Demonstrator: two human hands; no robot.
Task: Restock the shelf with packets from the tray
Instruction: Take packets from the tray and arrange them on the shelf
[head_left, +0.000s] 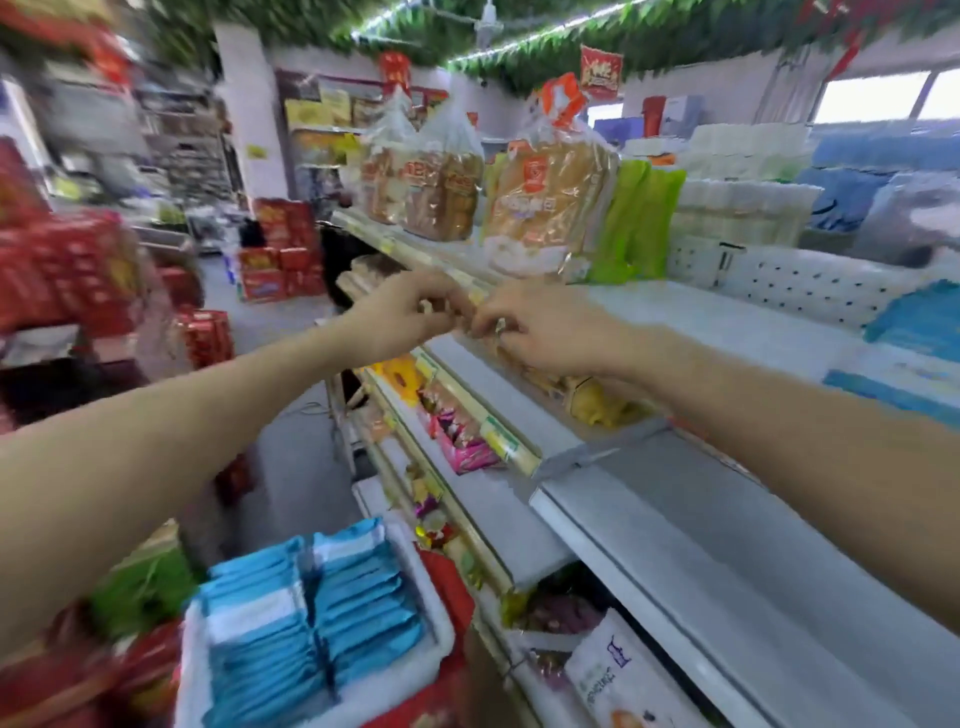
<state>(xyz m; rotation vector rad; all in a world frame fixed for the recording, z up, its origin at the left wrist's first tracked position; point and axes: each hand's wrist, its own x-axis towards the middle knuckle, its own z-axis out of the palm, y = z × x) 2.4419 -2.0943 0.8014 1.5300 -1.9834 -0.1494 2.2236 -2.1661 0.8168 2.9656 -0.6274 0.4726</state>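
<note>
Blue packets (311, 613) are stacked in the white tray (441, 629) low-left, within reach, while left hand (410, 312) and right hand (545, 332) are held curled together at the edge of the shelf (675, 322); whether anything is grasped cannot be told.

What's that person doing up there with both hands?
Someone is working at a shop shelf. The left hand and right hand meet at its front edge with fingers bunched together. The blur hides whether they hold anything. The blue packets sit in the white tray lower down, with no hand on them. Bags of bread stand on the shelf.
</note>
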